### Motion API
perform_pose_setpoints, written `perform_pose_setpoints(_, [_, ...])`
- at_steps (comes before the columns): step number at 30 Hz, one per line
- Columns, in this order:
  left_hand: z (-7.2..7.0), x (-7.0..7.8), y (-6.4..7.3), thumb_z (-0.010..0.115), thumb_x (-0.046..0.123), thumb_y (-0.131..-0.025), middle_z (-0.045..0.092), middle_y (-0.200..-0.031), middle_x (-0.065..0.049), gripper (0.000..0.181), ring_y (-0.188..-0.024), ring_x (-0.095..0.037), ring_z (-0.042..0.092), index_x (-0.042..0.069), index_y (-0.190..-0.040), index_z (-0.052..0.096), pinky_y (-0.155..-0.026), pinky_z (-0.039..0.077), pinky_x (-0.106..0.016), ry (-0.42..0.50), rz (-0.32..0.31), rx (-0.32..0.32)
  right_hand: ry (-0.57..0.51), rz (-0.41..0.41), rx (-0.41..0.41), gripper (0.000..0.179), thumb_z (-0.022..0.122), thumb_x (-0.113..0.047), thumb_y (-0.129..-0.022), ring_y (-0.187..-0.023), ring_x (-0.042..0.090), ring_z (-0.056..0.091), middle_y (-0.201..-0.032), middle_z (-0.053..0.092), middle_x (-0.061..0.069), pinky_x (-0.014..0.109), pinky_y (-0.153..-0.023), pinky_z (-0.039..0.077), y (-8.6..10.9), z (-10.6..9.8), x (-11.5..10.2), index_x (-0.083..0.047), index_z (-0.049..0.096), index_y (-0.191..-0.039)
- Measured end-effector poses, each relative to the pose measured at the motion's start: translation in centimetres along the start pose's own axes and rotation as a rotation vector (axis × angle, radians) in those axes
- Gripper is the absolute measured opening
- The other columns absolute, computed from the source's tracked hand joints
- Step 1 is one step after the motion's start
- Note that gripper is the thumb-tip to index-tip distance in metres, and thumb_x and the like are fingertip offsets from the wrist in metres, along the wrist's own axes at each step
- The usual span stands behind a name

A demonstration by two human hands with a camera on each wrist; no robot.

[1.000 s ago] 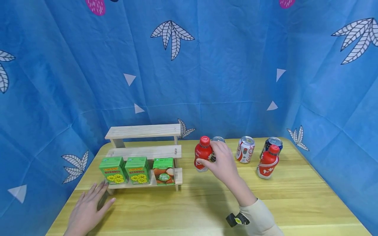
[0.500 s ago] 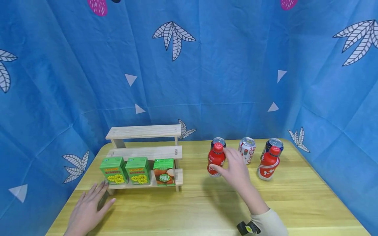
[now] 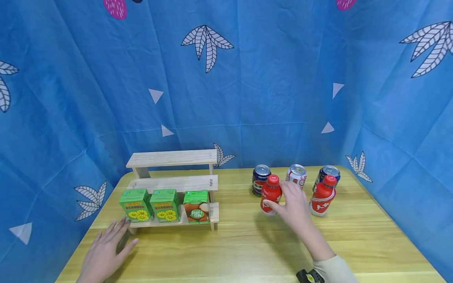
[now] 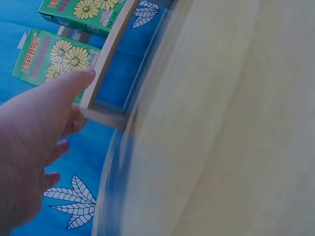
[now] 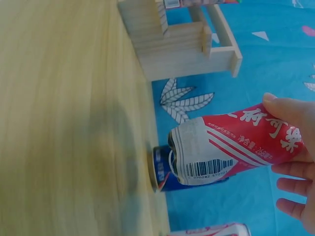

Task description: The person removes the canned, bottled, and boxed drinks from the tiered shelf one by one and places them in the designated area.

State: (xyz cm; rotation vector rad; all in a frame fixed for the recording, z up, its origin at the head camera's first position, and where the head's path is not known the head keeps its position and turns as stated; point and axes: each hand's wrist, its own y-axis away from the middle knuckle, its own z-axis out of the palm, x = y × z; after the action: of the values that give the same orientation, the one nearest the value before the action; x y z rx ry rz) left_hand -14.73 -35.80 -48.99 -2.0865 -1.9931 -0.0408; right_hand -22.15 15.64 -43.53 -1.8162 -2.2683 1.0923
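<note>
Your right hand point(image 3: 293, 204) has its fingers wrapped around a red bottle point(image 3: 270, 196), with the thumb on one side and the other fingers on the far side. The bottle is out in front of you, and its bottom looks lifted off the desk point(image 3: 226, 255). Just behind it is a dark blue can point(image 3: 259, 181). A white and red can point(image 3: 296, 175) is next along, partly hidden by your right hand. Further right, another red bottle point(image 3: 322, 198) stands in front of a second blue can point(image 3: 331, 171). Your left hand point(image 3: 106, 247) is spread out and holds nothing; its fingertips are right by the left front corner of a little wooden shelf point(image 3: 172, 182), but you can't tell if they touch it. The shelf has three steps. On the bottom step sit two green boxes with yellow flowers point(image 3: 165, 206) and one green box with a brown picture point(image 3: 196, 207). A blue cloth with white leaves point(image 3: 269, 98) hangs behind the desk.
</note>
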Motion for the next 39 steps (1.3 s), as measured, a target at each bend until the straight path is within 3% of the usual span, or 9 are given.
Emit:
perform_pose_setpoints(13, [-0.4,0.3,0.0,0.046,0.067,-0.092,0.037,-0.153,-0.025,0.085,-0.138,-0.050,0.032,0.001,-0.146,0.042,-0.111,0.019,-0.073,-0.016,-0.002,-0.030,0.082,0.028,-0.064,0.074,0.080,-0.043,-0.077,-0.124,0.040,0.050,-0.131,0.060,0.021,0.062,-0.100,0.044,0.5,-0.8,2.2,0.002,0.056,-0.131])
perform_pose_setpoints(30, [-0.3,0.2,0.0,0.047,0.069,-0.091,0.037,-0.153,-0.025,0.086,-0.138,-0.050,0.033,0.004,-0.148,0.040,-0.112,0.021,-0.071,-0.017,-0.007,-0.032,0.101,-0.020,-0.041,0.071,0.083,-0.041,-0.074,-0.116,0.039,0.054,-0.124,0.063,0.020,0.061,-0.097,0.047,0.7,-0.2,4.4,0.001,0.059,-0.126])
perform_pose_setpoints(39, [-0.3,0.2,-0.1,0.046,0.069,-0.091,0.037,-0.152,-0.026,0.087,-0.138,-0.050,0.033,0.004,-0.148,0.039,-0.110,0.021,-0.072,-0.024,-0.010,-0.036,0.100,-0.007,-0.044,0.071,0.082,-0.040,-0.075,-0.116,0.040,0.054,-0.123,0.063,0.021,0.061,-0.097,0.047,0.6,0.1,4.9,0.002,0.059,-0.126])
